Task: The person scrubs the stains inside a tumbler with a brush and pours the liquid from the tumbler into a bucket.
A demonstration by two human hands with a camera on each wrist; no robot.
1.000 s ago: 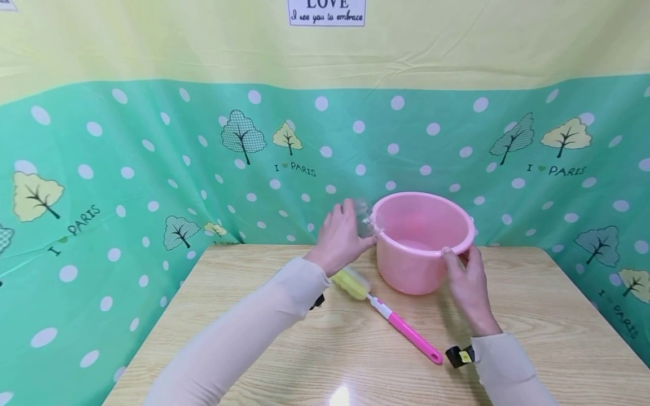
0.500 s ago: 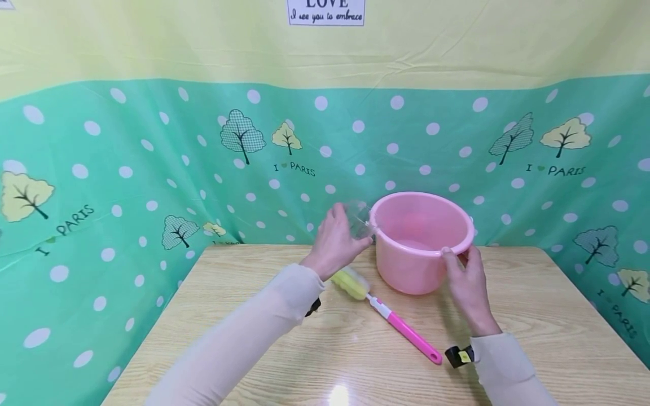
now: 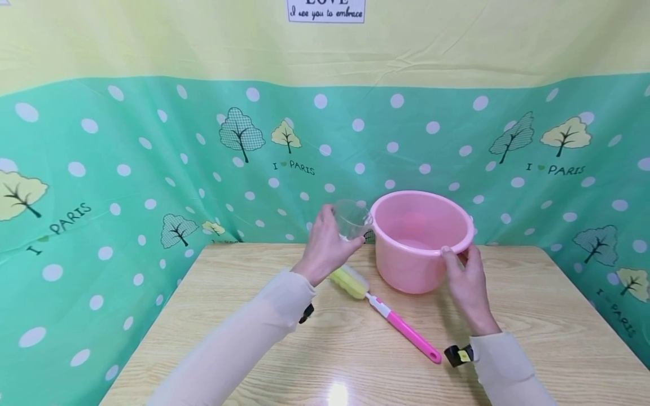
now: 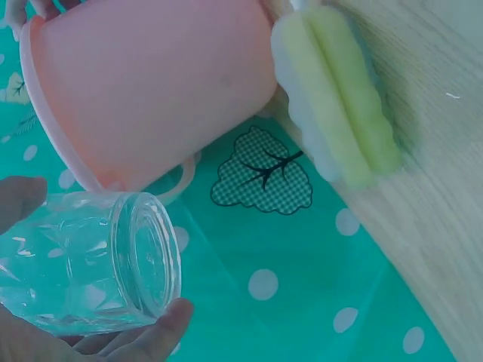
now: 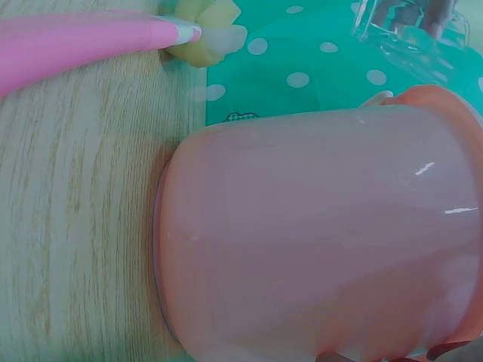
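My left hand (image 3: 325, 245) grips a clear glass (image 3: 351, 221) in the air, just left of the rim of a pink plastic bucket (image 3: 411, 273). Thumb and fingers wrap the glass from opposite sides in the left wrist view, where its thick base shows and it looks see-through. With the thumb over the rim, my right hand (image 3: 468, 290) holds the bucket at its near right side; its fingertips are partly hidden behind the wall. The bucket stands on the table (image 3: 244, 338). A sponge bottle brush (image 3: 351, 282) with a pink handle lies in front of it.
A green and yellow patterned cloth (image 3: 304, 141) hangs behind the table and along both sides. The brush handle points toward my right wrist. A small loop (image 4: 179, 181) sticks out below the bucket's rim in the left wrist view.
My left hand has drawn back to the left with the glass, away from the bucket's rim, and the glass has come from tilted to more upright. The right hand and bucket hold still.
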